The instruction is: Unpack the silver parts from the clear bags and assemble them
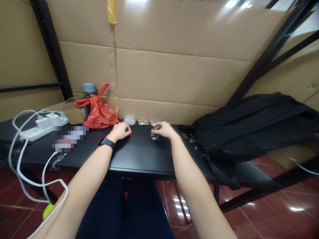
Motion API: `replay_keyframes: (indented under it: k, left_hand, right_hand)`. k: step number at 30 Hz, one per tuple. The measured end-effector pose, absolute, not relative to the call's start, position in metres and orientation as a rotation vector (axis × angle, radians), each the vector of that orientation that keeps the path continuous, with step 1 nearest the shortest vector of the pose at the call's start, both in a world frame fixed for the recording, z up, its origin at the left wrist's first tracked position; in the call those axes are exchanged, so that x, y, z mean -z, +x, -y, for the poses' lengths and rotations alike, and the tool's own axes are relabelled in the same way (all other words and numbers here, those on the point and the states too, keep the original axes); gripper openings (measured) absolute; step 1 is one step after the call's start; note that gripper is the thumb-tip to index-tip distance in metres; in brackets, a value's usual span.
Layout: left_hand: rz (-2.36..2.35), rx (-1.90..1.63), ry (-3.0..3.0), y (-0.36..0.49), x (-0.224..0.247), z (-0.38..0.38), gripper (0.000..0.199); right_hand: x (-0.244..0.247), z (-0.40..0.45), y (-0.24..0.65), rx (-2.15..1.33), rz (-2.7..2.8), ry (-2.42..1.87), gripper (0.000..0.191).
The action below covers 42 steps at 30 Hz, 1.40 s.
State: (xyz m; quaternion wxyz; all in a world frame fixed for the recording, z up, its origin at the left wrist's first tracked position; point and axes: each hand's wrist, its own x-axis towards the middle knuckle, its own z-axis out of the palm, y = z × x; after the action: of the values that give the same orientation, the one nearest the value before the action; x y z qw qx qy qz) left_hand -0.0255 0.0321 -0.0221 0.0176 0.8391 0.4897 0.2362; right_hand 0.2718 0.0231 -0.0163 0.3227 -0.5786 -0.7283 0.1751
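Note:
My left hand [120, 130], with a black watch [107, 143] on its wrist, rests at the black table's far side. Its fingers are curled around a small red thing [130, 134], mostly hidden by them. To the right, my right hand [164, 128] pinches a small silvery ring-shaped object [155, 136] from above, close to the tabletop. Its exact kind cannot be made out. Behind the hands, along the cardboard wall, lie a small clear packet [143, 122] and a translucent white plastic piece [129, 119]. Another packet is partly covered by my right hand.
A knotted red plastic bag [101, 114] and an open cardboard box [73, 113] stand at left. A white power strip [32, 132] with chargers and looping cables [20, 166] is farther left. A big black backpack [254, 129] covers the right side. Cardboard [169, 73] walls the back.

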Motion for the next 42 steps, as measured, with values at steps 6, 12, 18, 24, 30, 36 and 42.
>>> replay_keyframes:
  k: [6,12,18,24,30,36,42]
  left_hand:
    - [-1.277,-1.070,2.337,-0.017,0.014,-0.022,0.019]
    - [-1.195,-1.178,2.171,-0.012,0.016,-0.025,0.016]
    - [-0.930,-1.373,1.944,-0.006,0.022,-0.032,0.024]
    - [-0.840,-1.411,1.938,-0.002,0.024,-0.030,0.021]
    - [-0.797,-1.413,1.912,0.000,0.028,-0.033,0.021]
    - [-0.833,-1.433,1.950,0.001,0.030,-0.034,0.019]
    - [-0.886,-1.435,2.021,0.003,0.028,-0.028,0.021]
  right_hand:
    - [0.012,-0.019,0.233,-0.624,1.861,-1.132,0.039]
    - [0.020,-0.014,0.194,-0.838,1.786,-0.874,0.050]
    - [0.023,-0.016,0.188,-0.913,1.713,-0.775,0.054]
    - [0.022,-0.015,0.185,-0.891,1.658,-0.760,0.054]
    - [0.022,-0.014,0.186,-0.900,1.662,-0.775,0.052]
    - [0.025,-0.014,0.186,-0.917,1.626,-0.792,0.049]
    - [0.026,-0.014,0.184,-0.892,1.658,-0.896,0.049]
